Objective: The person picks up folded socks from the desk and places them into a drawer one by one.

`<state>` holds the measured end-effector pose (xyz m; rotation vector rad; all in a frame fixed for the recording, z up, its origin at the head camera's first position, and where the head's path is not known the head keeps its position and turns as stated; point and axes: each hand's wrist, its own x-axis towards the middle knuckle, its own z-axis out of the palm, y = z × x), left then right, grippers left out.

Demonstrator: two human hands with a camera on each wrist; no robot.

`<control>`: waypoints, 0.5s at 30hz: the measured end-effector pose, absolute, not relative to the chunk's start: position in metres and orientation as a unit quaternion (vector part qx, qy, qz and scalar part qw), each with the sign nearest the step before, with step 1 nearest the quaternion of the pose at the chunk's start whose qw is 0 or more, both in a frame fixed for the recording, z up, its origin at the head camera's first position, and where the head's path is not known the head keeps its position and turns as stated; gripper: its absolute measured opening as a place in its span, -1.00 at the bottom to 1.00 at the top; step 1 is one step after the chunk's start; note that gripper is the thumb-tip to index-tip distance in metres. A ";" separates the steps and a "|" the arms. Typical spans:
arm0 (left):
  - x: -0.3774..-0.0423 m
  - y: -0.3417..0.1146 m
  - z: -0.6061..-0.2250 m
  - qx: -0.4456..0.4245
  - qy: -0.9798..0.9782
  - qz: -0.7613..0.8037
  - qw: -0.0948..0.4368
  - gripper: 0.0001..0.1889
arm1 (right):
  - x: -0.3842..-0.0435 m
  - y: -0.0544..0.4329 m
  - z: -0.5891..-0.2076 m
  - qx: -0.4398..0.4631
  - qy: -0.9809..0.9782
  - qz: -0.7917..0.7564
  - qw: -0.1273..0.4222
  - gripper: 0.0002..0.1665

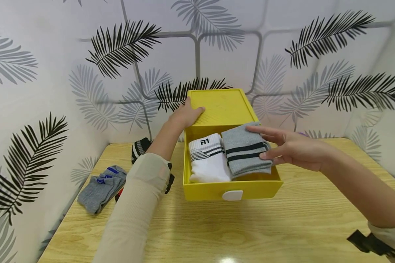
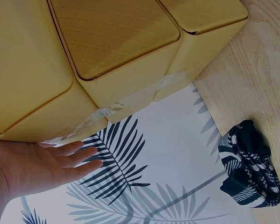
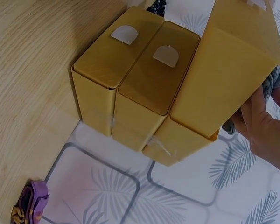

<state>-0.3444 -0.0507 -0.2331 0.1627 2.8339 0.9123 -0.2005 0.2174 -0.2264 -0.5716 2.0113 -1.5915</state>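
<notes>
A yellow drawer unit (image 1: 222,106) stands at the back of the table with its top drawer (image 1: 202,191) pulled out. In that drawer lies a folded white pair of socks (image 1: 209,166) with black stripes. Beside it, on the right, my right hand (image 1: 293,150) pinches a folded grey pair of socks (image 1: 245,146) with two black stripes, tilted over the drawer's right wall. My left hand (image 1: 187,114) rests at the unit's top left edge, thumb on top. In the left wrist view, its extended fingers (image 2: 79,163) lie along the unit's side.
On the wooden table (image 1: 227,226), left side, lie grey socks with blue marks (image 1: 102,190), a partly hidden red and black item (image 1: 119,194), and black-and-white socks (image 1: 140,149). Purple socks (image 3: 35,200) lie beyond the unit's right side. A leaf-patterned wall (image 1: 230,47) stands behind.
</notes>
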 end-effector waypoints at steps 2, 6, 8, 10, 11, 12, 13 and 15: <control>-0.344 -0.050 -0.233 0.056 0.948 0.305 0.077 -0.18 | -0.200 0.215 -0.226 -0.211 0.749 -0.577 0.247 -0.09; -0.343 -0.050 -0.233 0.059 0.947 0.307 0.074 -0.18 | -0.199 0.209 -0.225 -0.204 0.782 -0.543 0.227 -0.09; -0.343 -0.051 -0.233 0.060 0.947 0.308 0.073 -0.18 | -0.198 0.206 -0.225 -0.196 0.807 -0.515 0.210 -0.10; -0.344 -0.050 -0.233 0.061 0.947 0.306 0.073 -0.18 | -0.197 0.202 -0.225 -0.195 0.831 -0.484 0.190 -0.11; -0.344 -0.050 -0.233 0.061 0.947 0.305 0.073 -0.18 | -0.196 0.200 -0.224 -0.196 0.845 -0.464 0.177 -0.13; -0.344 -0.050 -0.234 0.061 0.948 0.304 0.074 -0.18 | -0.196 0.198 -0.225 -0.201 0.860 -0.441 0.162 -0.14; -0.344 -0.050 -0.234 0.061 0.948 0.304 0.074 -0.18 | -0.195 0.197 -0.224 -0.207 0.873 -0.417 0.148 -0.16; -0.345 -0.050 -0.234 0.060 0.948 0.304 0.074 -0.18 | -0.194 0.194 -0.224 -0.225 0.895 -0.367 0.118 -0.19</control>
